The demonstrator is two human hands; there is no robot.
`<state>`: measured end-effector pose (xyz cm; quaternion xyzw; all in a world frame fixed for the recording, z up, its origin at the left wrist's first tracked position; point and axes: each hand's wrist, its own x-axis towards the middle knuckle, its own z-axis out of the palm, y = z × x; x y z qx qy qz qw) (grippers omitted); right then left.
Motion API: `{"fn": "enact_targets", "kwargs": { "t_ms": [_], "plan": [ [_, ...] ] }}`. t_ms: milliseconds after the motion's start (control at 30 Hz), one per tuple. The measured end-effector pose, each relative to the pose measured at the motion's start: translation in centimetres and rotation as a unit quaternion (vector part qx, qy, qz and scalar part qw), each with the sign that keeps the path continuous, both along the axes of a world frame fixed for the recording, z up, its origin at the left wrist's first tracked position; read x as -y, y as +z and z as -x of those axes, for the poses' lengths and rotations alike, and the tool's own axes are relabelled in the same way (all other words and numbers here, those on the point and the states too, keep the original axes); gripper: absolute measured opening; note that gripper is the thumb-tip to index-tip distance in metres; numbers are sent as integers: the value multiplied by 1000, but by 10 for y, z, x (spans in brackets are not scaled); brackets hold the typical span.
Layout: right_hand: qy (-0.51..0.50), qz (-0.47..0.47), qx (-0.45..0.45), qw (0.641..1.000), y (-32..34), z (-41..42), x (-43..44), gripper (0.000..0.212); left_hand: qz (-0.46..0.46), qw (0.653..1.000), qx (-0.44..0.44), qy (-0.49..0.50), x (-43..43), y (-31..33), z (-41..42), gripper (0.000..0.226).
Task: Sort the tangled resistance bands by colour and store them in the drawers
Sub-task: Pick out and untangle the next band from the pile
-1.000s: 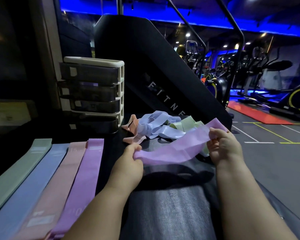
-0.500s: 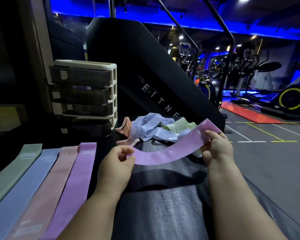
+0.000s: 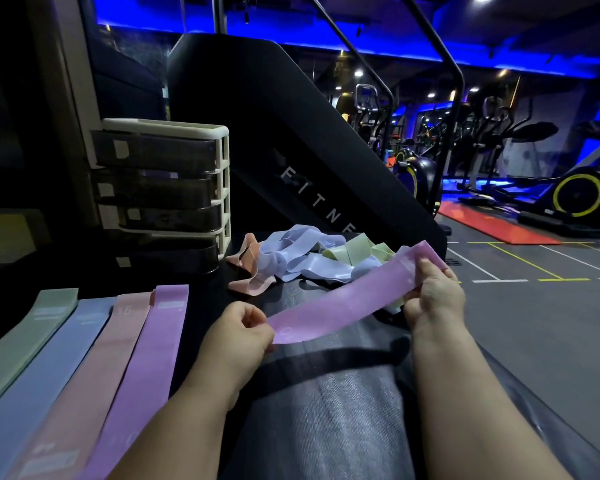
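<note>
Above the black bench [image 3: 326, 410], lilac band [image 3: 343, 303]: held stretched in the air between both hands, sloping up to the right.
Left hand [image 3: 243, 332]: fingers curled, the near end pinched.
Right hand [image 3: 433, 292]: fingers curled, the far end gripped.
Tangled pile [image 3: 309, 259]: blue, green and peach bands, lying just behind.
Flat row [image 3: 94, 375]: four bands laid side by side, left.
Drawer unit [image 3: 163, 188]: stood behind the row.

Bands laid flat in a row: 4 – green band [image 3: 25, 341], blue band [image 3: 49, 368], pink band [image 3: 94, 375], purple band [image 3: 149, 358]. Held purple band [image 3: 343, 306]: 1. Drawer unit [image 3: 224, 188]: 1; drawers [image 3: 160, 152]: 4. Tangled pile [image 3: 305, 261]: 1, band count indeterminate.
</note>
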<state>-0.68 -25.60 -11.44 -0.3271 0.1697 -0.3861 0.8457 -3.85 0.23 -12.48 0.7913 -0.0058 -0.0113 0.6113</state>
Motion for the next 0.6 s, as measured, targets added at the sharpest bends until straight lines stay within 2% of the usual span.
{"fn": "enact_targets", "kwargs": {
  "t_ms": [267,400,600],
  "plan": [
    [-29,26,11,999,-4,-3,3,13,-84,993,73,31,-4,-4,-1,17],
    [-44,43,-5,998,-8,-6,5,12,-101,992,69,5,-7,0,1,12],
    [-36,65,-42,996,-12,-8,3,13,-174,981,69,-47,-16,26,10,13]
  ]
}}
